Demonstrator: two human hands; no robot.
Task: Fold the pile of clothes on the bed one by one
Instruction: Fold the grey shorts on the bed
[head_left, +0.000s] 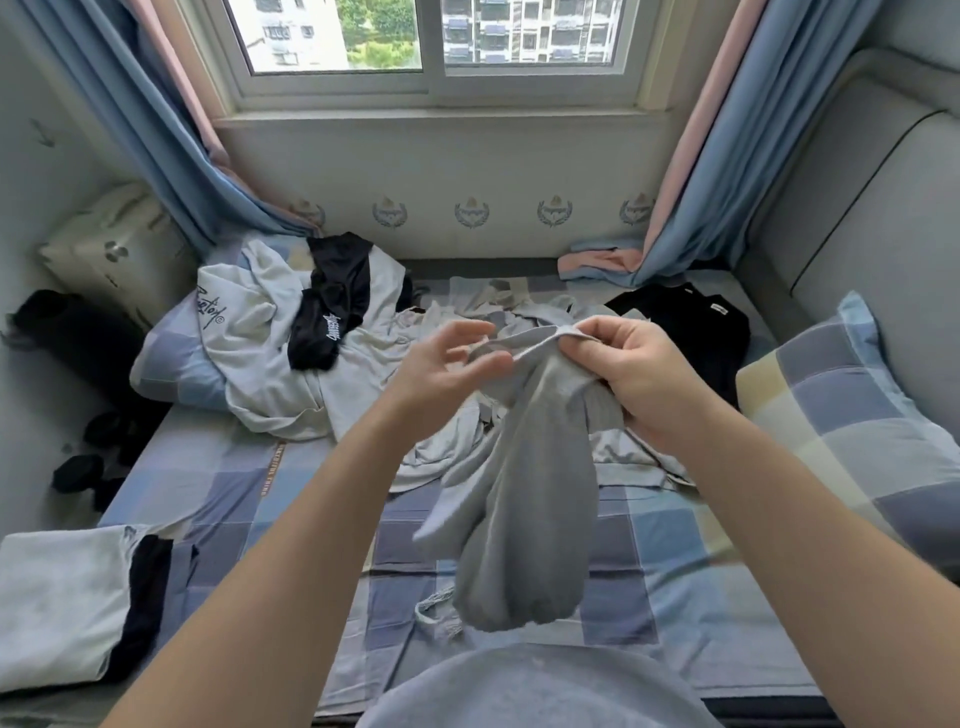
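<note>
Here's the soft grey knit garment (524, 509), held up in the air over the blue checked bed (234, 493). It hangs down in long, bunched folds, with its thin hemmed edge stretched across the top between the 2 hands. The right hand (639, 374) has its fingers curled tight, gripping that upper edge and a wad of the cloth. The left hand (447, 364) is loose and spread, fingers relaxed, with only the thumb tip touching the hem.

Now the count. There's 1 grey garment in the air. Behind it, the crumpled pale grey clothes (467, 312) lie in a heap mid-bed. There's 1 white top with script lettering (249, 332), draped over the far-left pillow, with 1 black printed garment (332, 312) on top of it. Another black shirt (696, 322) lies flat at the far right. 1 folded white-and-black piece (62, 597) sits at the near left corner.
</note>
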